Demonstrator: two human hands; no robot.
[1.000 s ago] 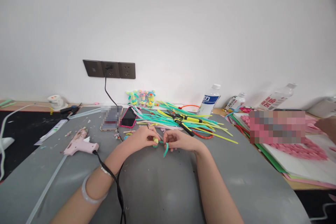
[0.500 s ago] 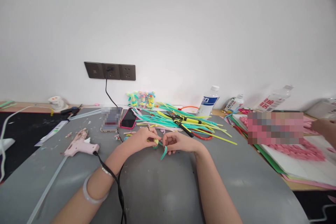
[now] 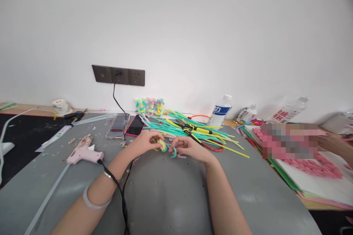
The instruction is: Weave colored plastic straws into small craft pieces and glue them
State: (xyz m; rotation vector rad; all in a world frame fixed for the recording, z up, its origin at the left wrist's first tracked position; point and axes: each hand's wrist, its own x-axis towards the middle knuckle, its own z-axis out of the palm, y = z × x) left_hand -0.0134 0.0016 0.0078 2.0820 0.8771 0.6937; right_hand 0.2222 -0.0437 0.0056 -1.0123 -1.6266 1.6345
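Near the middle of the grey mat (image 3: 165, 198), my left hand (image 3: 146, 142) pinches a small coiled yellow-and-teal pipe cleaner piece (image 3: 162, 145) between thumb and fingers. Just right of it, my right hand (image 3: 189, 148) is closed on a teal pipe cleaner (image 3: 174, 152), whose loose end curls below the fingertips. Whether the teal pipe cleaner joins the coiled piece is too small to tell. Behind both hands lies a pile of teal, yellow and pink pipe cleaners (image 3: 162, 126). Yellow-and-black pliers (image 3: 202, 130) rest on that pile.
A pink glue gun (image 3: 85, 154) lies left, its black cord (image 3: 123, 198) passing by my left forearm. Two phones, one pink-edged (image 3: 135, 125), small pipe cleaner figures (image 3: 151, 107) and a white bottle (image 3: 220, 112) stand behind. At right, another person's hand (image 3: 335, 147) is over pink braided material (image 3: 317, 167).
My left hand has turned, so more of the yellow in the coiled piece shows. The teal end at my right hand hung down before and now curls up closer to the fingers.
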